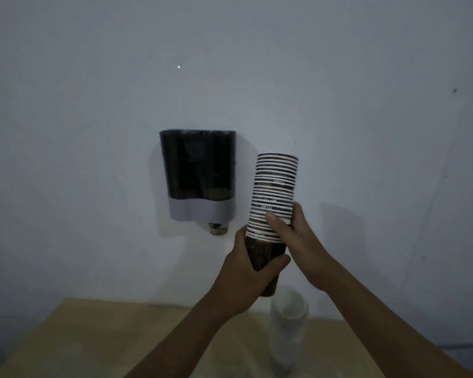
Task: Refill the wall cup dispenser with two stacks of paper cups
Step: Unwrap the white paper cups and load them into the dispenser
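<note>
A dim room: a plain pale wall (339,77) fills most of the view, with a light wooden worktop (93,345) running along its foot. On the wall hangs the cup dispenser (197,174), a dark smoked double tube above a pale lilac base, and the bottom of a cup (218,228) pokes out beneath its right-hand side. Near the worktop's back edge, towards the right, stands a clear sleeve of white cups (288,328), partly hidden behind the forearms.

Just right of the dispenser and clear of the worktop, a tall stack of brown paper cups (273,197) with white rims is held upright, slightly tilted, its top at about mid-height of the dispenser. The left hand (246,279) has its fingers closed round the bottom cup. The right hand (292,236) clasps the stack higher up, thumb across the front rims.
</note>
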Available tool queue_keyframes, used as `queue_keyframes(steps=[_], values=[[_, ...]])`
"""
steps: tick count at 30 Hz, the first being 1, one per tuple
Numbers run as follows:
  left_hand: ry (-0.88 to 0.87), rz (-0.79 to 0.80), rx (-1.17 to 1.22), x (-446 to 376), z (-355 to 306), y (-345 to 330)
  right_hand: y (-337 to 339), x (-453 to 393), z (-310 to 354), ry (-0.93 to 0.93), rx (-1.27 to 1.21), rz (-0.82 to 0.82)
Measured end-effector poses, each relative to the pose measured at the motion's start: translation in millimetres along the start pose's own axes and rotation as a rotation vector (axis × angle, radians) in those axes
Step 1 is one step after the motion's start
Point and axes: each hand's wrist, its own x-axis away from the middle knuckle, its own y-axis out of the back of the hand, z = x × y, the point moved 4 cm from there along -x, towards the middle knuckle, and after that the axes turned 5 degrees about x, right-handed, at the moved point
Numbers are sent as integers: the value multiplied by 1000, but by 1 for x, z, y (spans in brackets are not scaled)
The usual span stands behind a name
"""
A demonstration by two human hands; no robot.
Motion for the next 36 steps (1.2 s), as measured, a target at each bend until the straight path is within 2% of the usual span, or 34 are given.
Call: queue_keyframes(steps=[4,11,15,19,24,27,31,36], values=[[-23,-2,-69,-5,-12,35,-14,-33,57,129,-57,-143],[-149,-12,-108,-20,-50,96,-65,-70,106,249,68,-234],[-210,-1,-146,-51,-91,140,-77,-105,146,253,20,-189],[-276,0,-269,-99,-148,177,-81,-135,198,253,121,-131],[-435,-19,-368,-153,-200,208,-94,-168,253,509,194,-283],[-485,-83,-367,-168,-209,226,-111,-182,261,611,321,-330],[-453,-109,-409,-178,-197,242,-130,-197,248,650,419,-360],[-392,-71,-420,-182,-176,251,-140,-207,226,655,491,-364]])
